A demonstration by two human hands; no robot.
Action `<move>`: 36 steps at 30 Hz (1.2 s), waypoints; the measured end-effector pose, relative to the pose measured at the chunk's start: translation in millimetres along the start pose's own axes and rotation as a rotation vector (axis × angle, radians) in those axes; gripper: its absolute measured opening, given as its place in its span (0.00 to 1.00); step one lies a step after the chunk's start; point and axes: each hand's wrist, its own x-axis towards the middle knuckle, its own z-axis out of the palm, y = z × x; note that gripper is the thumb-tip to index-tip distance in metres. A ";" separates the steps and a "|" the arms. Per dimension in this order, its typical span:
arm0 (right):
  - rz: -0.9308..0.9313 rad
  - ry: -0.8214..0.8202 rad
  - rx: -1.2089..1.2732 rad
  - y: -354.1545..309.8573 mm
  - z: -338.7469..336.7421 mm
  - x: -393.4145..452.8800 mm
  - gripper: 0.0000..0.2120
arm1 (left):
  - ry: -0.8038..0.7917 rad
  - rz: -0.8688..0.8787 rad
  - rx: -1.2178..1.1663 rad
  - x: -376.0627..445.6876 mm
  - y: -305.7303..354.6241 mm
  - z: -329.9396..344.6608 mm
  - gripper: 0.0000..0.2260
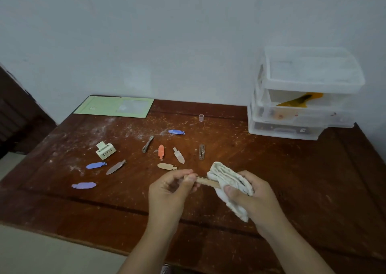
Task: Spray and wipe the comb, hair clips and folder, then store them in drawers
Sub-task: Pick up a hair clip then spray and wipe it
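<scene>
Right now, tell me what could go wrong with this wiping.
1. The left hand pinches the tan clip only by its end while the right hand rubs it with the cloth; it might slip out.
2. The table looks dusty, so wiped clips set down could get dirty again.
3. Loose clips like the orange clip lie close by and could be knocked.

Both forearms are reaching forward over the table, hands close together. The left hand (173, 187) is pinching one end of a tan hair clip (205, 181) between thumb and fingertips. The right hand (249, 196) is gripping a bunched white cloth (226, 183), wrapping it around the clip's other end.
</scene>
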 end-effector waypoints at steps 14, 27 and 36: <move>0.016 0.144 -0.067 18.0 7.1 -17.5 0.07 | 0.092 -0.237 -0.072 -22.7 -24.3 34.4 0.11; -0.510 0.122 -0.314 9.0 -49.5 -6.6 0.12 | -0.296 -0.301 0.285 -29.3 -15.1 19.2 0.09; -0.848 -0.174 -0.853 26.6 -33.5 13.3 0.12 | -0.487 -0.099 0.515 -28.9 1.5 11.7 0.16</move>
